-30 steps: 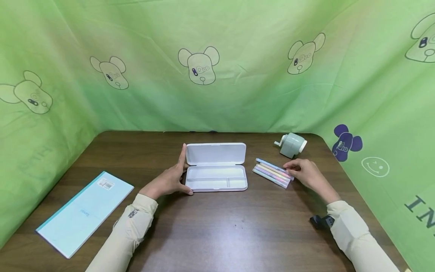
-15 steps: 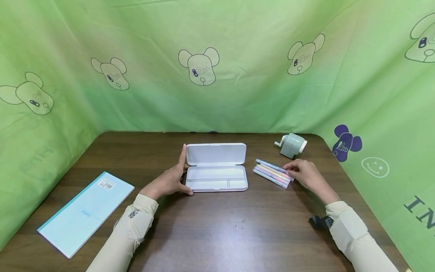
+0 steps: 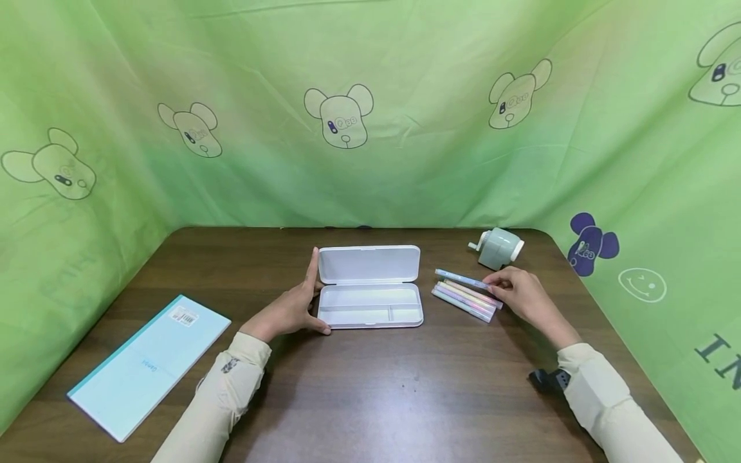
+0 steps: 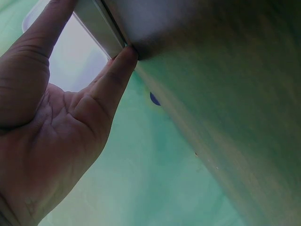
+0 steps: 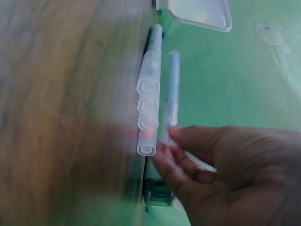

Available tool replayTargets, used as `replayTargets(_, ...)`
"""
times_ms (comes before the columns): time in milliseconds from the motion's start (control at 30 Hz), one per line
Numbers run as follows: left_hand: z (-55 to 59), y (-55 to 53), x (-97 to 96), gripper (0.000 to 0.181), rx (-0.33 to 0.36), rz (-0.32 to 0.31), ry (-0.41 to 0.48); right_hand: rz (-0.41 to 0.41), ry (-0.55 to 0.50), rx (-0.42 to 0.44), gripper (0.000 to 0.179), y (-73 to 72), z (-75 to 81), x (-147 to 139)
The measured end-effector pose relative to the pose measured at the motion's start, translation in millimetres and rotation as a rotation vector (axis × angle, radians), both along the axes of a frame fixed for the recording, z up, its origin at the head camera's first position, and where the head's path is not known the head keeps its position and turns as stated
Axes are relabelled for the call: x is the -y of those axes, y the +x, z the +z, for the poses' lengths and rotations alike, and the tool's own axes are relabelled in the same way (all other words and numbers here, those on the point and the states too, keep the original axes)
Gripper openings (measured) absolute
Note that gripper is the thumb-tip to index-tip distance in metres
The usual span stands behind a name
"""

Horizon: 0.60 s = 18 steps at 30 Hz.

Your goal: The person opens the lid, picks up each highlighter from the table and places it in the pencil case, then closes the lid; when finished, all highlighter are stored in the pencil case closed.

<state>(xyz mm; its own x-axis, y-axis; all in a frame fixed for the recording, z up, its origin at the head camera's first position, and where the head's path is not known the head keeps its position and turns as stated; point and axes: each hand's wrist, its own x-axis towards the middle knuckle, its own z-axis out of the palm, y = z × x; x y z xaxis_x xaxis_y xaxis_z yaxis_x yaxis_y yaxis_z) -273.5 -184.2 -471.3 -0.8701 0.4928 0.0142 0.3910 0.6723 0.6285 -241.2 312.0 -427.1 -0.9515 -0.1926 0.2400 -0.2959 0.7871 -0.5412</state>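
Note:
An opened white pencil case (image 3: 368,265) lies mid-table, lid raised at the back, its compartments bare. My left hand (image 3: 288,310) grips its left end, thumb at the front corner and fingers spread toward the lid; the left wrist view shows the hand (image 4: 70,113) against the case's edge. To the right, my right hand (image 3: 523,297) pinches one end of a blue capped pen (image 3: 460,278) between thumb and fingers. In the right wrist view that pen (image 5: 173,80) is raised clear of the table, beside several pastel pens (image 5: 148,101) lying side by side.
A grey-green crank pencil sharpener (image 3: 499,249) stands behind my right hand. At the left lies a light blue notebook (image 3: 149,368) with a barcode label. A green patterned cloth (image 3: 255,180) hangs behind the brown table (image 3: 370,392).
My right hand has lifted the blue pen slightly away from the other pens, opening a gap between them. The left hand and the pencil case have stayed put.

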Motion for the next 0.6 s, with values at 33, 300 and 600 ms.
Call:
replayTargets(33,-5.8,-3.5,1.8,0.173,0.001,0.006,0.005,0.003,-0.006,0.001,0.009,0.0,1.2,0.8)
replayTargets(300,2.2,3.1,-0.4,0.169,-0.048,-0.03,0.001,0.016,-0.04,0.048,0.013,3.5,11.8,9.4)
replayTargets(600,52.9,34.8,-16.5,0.161,0.046,-0.009,0.002,0.073,-0.061,0.047,0.014,7.4,20.2,28.8)
